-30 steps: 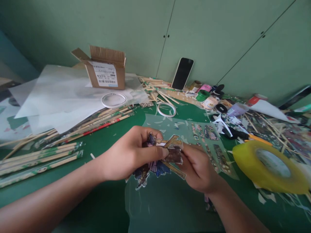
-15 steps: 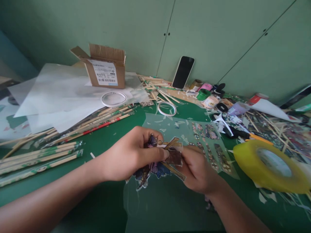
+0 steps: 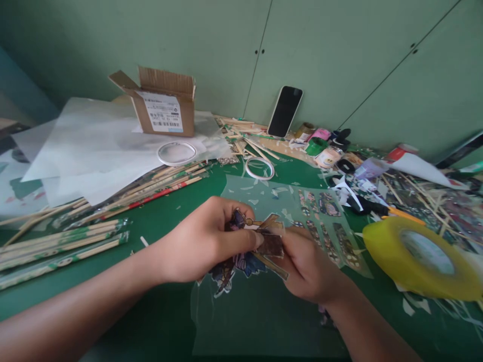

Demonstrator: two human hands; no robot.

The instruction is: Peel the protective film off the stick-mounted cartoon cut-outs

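A paper cutout with a printed figure in blue, purple and brown is held between my two hands above the green table. My left hand is closed on its left part, thumb pressed on top near a dark brown rectangular piece. My right hand pinches the right end of that brown piece; its fingertips are partly hidden. Under the hands lies a clear plastic sheet. Behind my right hand, a translucent sheet bears several small printed cutouts.
A big yellow tape roll lies at right beside scissors and scraps. Wrapped chopsticks lie at left. An opened cardboard box, white sheets, a tape ring and a leaning phone are farther back.
Almost nothing differs. Both hands keep their hold on the cutout and the brown piece, and the view has shifted very slightly.
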